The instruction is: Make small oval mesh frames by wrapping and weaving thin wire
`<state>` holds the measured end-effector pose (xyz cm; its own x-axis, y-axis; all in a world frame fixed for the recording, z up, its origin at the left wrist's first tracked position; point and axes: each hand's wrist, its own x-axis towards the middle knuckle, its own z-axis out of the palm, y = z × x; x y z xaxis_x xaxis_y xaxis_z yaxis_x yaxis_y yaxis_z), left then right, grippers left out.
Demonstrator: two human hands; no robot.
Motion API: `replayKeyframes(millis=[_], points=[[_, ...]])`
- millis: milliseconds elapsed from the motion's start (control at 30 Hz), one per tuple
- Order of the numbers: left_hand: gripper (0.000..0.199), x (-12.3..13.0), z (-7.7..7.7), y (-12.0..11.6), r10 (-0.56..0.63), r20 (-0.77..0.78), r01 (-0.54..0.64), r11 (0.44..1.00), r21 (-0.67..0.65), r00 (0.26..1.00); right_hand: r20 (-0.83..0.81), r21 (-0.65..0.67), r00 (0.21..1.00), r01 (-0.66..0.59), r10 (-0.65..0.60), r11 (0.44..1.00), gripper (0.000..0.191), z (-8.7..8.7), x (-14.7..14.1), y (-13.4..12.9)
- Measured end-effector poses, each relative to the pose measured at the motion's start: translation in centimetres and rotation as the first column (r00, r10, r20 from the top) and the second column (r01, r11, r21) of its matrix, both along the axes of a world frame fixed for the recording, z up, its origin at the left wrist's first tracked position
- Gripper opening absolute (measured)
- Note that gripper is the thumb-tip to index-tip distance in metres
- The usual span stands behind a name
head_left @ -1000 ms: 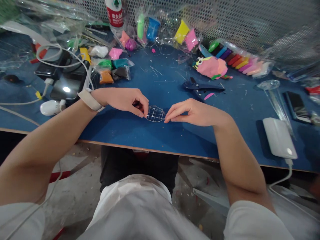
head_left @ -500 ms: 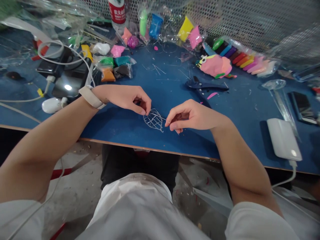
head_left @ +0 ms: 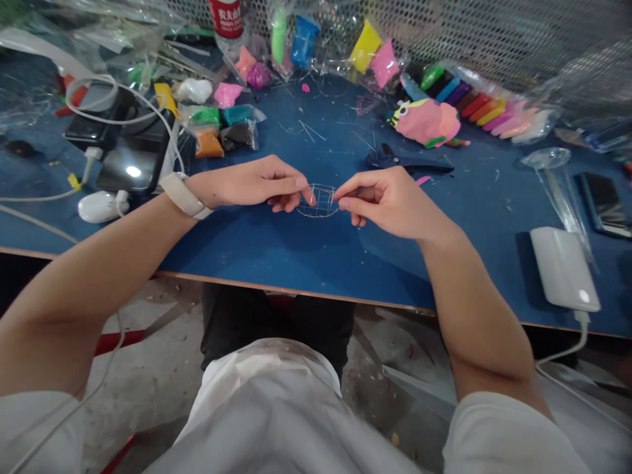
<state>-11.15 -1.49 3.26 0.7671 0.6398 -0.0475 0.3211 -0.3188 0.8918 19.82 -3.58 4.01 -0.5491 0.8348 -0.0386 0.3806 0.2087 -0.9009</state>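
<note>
A small wire frame (head_left: 318, 201), leaf-shaped with crossing wires inside, is between my hands over the blue table. My left hand (head_left: 286, 187) is at its left end, the index fingertip pressed on or just over the wires and the other fingers curled. At the right end my right hand (head_left: 368, 197) pinches the frame's edge or a wire end between thumb and index finger. Behind my right hand lies a pair of dark blue pliers (head_left: 409, 162). Thin loose wires (head_left: 311, 131) are scattered farther back.
Bagged coloured clay (head_left: 210, 141) and black devices with cables (head_left: 135, 161) are at the left. A pink clay figure (head_left: 424, 123) and a row of clay sticks (head_left: 484, 112) stand back right. At the right are a white power bank (head_left: 563, 268) and a phone (head_left: 602, 204).
Both hands and the wire frame have moved away from the table's front edge. The frame has turned so it lies more sideways, and my left index finger now points onto it.
</note>
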Motion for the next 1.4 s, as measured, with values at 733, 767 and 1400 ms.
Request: replayKeyframes(millis=[733,767,1400], points=[[0.048,0.2,-2.4,0.6,0.134,0.229,-0.131,0.991,-0.030,0.964,-0.016,0.042,1.000,-0.015,0.016,0.999,0.032,-0.2,-0.3,0.1],[0.047,0.2,-2.4,0.6,0.142,0.220,-0.143,0.990,-0.013,0.965,-0.016,0.037,1.000,-0.018,0.019,0.999,0.031,-0.2,-0.3,0.0],[0.022,0.8,-2.0,-0.1,0.195,0.181,-0.199,0.980,0.006,0.964,-0.049,0.041,0.999,0.011,-0.009,0.999,0.032,-0.8,-0.6,0.3]])
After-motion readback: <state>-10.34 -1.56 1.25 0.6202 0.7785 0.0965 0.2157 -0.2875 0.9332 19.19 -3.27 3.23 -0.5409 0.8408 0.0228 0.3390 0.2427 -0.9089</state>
